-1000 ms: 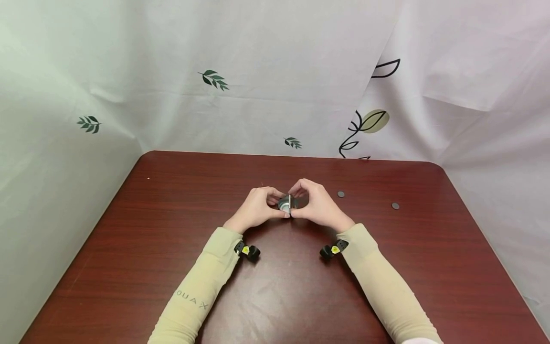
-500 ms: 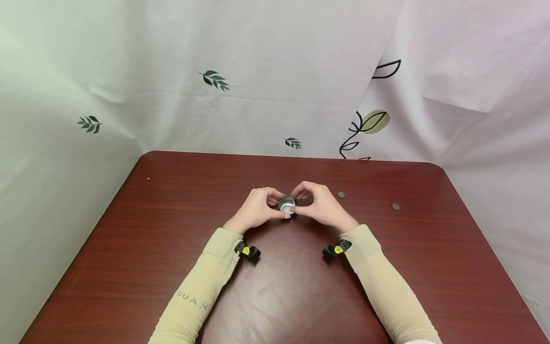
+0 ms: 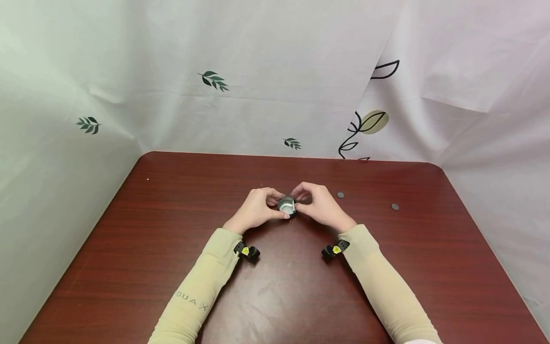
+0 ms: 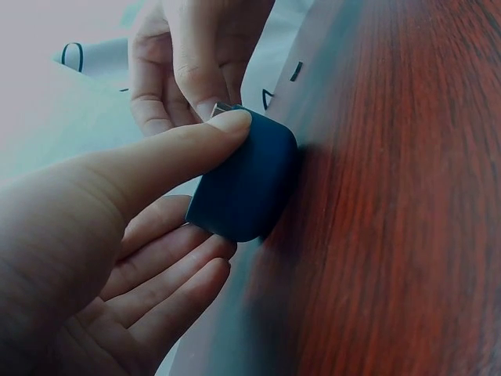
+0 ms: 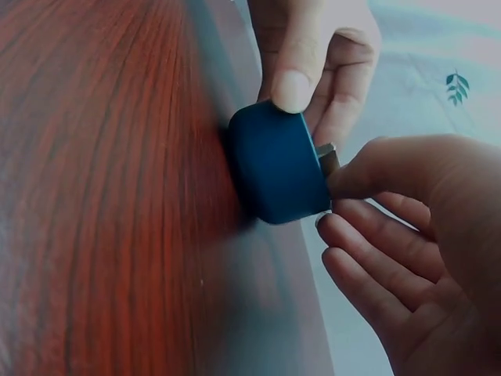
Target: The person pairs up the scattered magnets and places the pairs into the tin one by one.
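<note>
The small dark cup (image 5: 275, 168), silvery inside, sits in the middle of the counter (image 3: 275, 296), its opening upward (whether its base fully touches is hard to tell). It looks light and stiff, with a smooth wall that could slip under dry fingers; opposite sides of that wall, just below the rim, seem the best hold. There the left hand (image 3: 258, 206) grips it, thumb on the near side, other fingers on the far side. At the rim's right, the fingers of the right hand (image 3: 320, 205) pinch a thin metallic piece (image 5: 327, 159), probably rigid and best taken by its edge. Farther right, two small grey discs (image 3: 341, 195) (image 3: 395, 207) lie flat, well apart.
</note>
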`<state>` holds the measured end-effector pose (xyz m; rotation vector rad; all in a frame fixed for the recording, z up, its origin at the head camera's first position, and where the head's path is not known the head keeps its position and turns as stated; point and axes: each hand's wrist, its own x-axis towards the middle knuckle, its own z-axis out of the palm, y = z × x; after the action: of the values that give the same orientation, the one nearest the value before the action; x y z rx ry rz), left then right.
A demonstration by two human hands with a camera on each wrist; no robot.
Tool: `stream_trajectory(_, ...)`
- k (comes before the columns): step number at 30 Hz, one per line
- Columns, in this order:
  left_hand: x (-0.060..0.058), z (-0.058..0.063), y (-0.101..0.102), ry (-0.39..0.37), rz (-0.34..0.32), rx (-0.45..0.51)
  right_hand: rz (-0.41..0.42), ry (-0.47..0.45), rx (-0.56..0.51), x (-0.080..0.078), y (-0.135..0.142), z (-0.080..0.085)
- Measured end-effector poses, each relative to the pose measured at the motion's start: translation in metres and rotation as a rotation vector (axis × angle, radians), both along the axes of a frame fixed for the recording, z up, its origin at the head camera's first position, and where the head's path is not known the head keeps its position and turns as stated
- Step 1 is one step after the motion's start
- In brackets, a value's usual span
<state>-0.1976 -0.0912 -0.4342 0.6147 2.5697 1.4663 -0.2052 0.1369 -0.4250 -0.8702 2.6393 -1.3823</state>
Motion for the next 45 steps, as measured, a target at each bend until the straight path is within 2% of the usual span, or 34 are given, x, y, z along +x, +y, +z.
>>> stream_trajectory(8,0.001,0.0,-0.001,0.004,0.005,-0.012,-0.019,-0.032,0.004,0.0,0.0,0.0)
stream_trajectory(16,0.0,-0.002,-0.001,0.017,0.007,-0.025,0.029,0.051,0.009,-0.002,-0.006,-0.004)
stream_trajectory(20,0.001,-0.001,-0.001,0.021,0.009,-0.025,0.025,0.03,-0.009,-0.002,-0.005,-0.004)
stream_trajectory(25,0.001,0.0,-0.001,0.016,0.013,-0.031,-0.001,-0.015,-0.021,0.0,-0.002,-0.003)
stream_trajectory(45,0.001,-0.001,0.0,0.017,0.025,-0.049,-0.079,-0.007,0.008,0.002,0.018,0.003)
